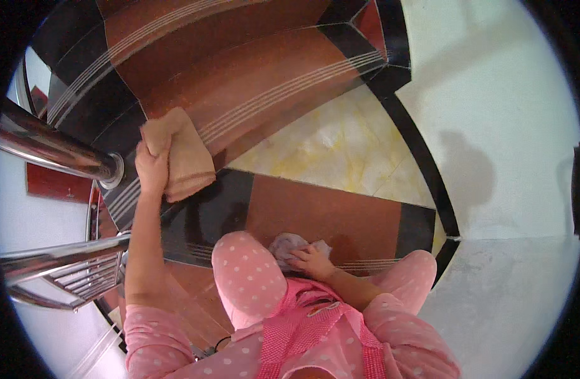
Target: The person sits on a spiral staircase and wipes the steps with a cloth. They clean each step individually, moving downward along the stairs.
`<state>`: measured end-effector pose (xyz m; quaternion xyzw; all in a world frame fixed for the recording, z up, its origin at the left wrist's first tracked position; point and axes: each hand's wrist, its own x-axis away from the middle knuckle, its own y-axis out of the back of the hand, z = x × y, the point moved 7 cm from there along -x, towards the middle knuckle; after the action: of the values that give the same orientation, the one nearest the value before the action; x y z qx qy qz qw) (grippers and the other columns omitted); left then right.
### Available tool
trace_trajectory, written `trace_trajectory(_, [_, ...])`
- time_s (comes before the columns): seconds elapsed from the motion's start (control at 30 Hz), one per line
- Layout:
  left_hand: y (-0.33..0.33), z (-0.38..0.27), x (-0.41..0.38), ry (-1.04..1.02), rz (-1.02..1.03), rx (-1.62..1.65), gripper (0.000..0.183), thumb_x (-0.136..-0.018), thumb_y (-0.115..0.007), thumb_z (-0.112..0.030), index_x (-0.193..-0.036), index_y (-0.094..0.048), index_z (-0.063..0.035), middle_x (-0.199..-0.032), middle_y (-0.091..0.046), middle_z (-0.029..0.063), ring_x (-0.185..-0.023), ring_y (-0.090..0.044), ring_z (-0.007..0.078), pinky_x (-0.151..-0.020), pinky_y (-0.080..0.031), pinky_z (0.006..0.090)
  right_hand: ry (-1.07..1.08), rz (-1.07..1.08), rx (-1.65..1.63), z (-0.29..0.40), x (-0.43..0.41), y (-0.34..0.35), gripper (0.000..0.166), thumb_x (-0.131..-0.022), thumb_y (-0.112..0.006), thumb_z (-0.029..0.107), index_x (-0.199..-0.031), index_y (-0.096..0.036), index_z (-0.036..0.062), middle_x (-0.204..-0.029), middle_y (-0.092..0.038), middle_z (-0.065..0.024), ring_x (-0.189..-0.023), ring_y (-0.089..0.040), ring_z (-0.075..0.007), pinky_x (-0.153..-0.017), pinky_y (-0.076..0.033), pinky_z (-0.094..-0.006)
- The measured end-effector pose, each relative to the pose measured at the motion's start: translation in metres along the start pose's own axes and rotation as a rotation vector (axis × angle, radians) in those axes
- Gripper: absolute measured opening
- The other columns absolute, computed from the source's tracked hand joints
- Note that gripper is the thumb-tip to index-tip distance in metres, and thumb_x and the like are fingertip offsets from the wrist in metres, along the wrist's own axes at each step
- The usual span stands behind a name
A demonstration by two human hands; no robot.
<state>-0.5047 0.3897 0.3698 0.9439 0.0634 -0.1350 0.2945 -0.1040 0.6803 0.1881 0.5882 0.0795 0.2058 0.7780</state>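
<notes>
My left hand [153,166] grips the left edge of a folded tan cloth [190,154], which lies against the edge of a red and black stair step [290,90]. My right hand [313,262] rests on a crumpled pale cloth [288,247] on the red-brown tile [325,215] close before my knees; its fingers lie over the cloth, partly curled. The two cloths are apart.
A thick shiny metal post [58,147] stands left of my left hand, with a metal railing [67,260] below it. More steps rise ahead. On the right, a white wall [507,142] meets black edging [425,156]. Yellow-veined tile [337,147] lies between.
</notes>
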Motion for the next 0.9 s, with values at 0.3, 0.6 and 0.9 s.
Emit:
trace_trajectory(0.3, [-0.012, 0.012, 0.008, -0.075, 0.010, 0.105, 0.035, -0.081, -0.066, -0.012, -0.113, -0.061, -0.0002, -0.103, -0.063, 0.0209, -0.098, -0.060, 0.0400, -0.084, -0.048, 0.0407, -0.732, 0.460, 0.397, -0.197, -0.011, 0.152, 0.057, -0.068, -0.074, 0.014, -0.122, -0.056, 0.0135, -0.123, -0.053, -0.0133, -0.111, -0.053, -0.0355, -0.089, -0.050, -0.0461])
trace_trajectory(0.6, [0.002, 0.006, 0.010, -0.062, -0.028, 0.142, 0.042, -0.085, -0.064, -0.008, -0.124, -0.056, 0.0017, -0.117, -0.064, 0.0206, -0.110, -0.061, 0.0341, -0.094, -0.047, 0.0371, -0.514, -0.222, 0.456, -0.216, -0.205, 0.436, 0.057, -0.071, -0.069, 0.003, -0.124, -0.057, 0.0192, -0.123, -0.053, -0.0105, -0.110, -0.052, -0.0359, -0.093, -0.046, -0.0450])
trace_trajectory(0.9, [0.001, 0.018, 0.014, 0.002, -0.055, 0.002, 0.042, -0.085, -0.061, -0.007, -0.126, -0.054, 0.0013, -0.115, -0.064, 0.0201, -0.109, -0.062, 0.0332, -0.091, -0.047, 0.0354, -0.161, -0.137, 0.628, -0.211, -0.292, 0.424, 0.057, -0.069, -0.071, 0.005, -0.122, -0.057, 0.0190, -0.129, -0.051, -0.0076, -0.117, -0.046, -0.0337, -0.092, -0.044, -0.0483])
